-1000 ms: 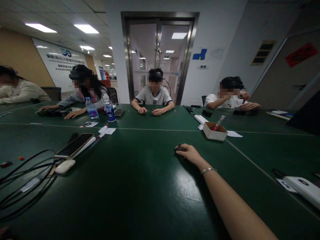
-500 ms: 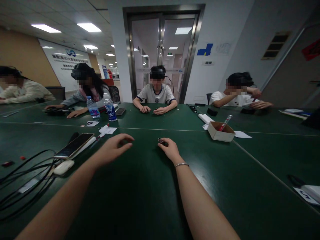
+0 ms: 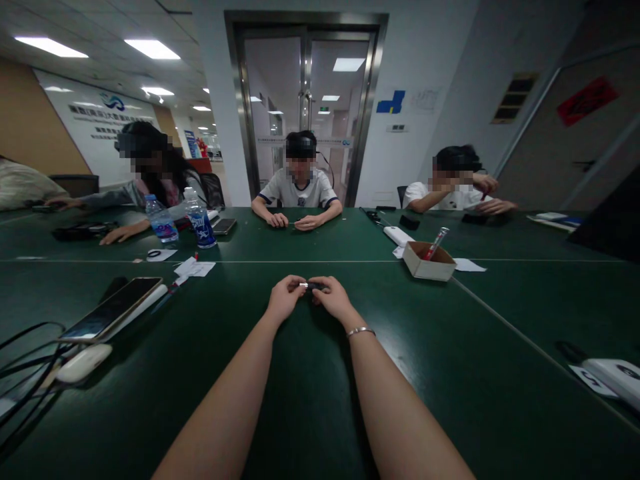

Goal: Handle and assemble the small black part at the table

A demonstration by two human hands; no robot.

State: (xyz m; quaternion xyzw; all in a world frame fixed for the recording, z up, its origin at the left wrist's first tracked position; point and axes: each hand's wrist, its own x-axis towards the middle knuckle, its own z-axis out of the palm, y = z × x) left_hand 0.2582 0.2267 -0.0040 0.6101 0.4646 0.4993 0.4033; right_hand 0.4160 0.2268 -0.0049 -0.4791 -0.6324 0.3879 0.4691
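Over the middle of the green table (image 3: 310,373), my two hands meet around a small black cylinder with a silver end (image 3: 312,285). My right hand (image 3: 336,300) is closed on its black body. At the silver end, my left hand (image 3: 284,299) is pinched, with thumb and fingertips on that end. The fingers hide part of the piece, and its exact kind is too small to make out. A metal bracelet (image 3: 361,331) circles my right wrist.
A small open box (image 3: 429,269) holding a red-and-silver tube stands to the right. On the left lie a phone (image 3: 113,310), a white rounded case (image 3: 84,363) and black cables. Two bottles (image 3: 201,223) stand beyond. Several people sit around the table.
My left hand has come in from the left, where it was apart and holding nothing, and closed on the silver end. My right hand keeps its hold. The view has turned slightly right.
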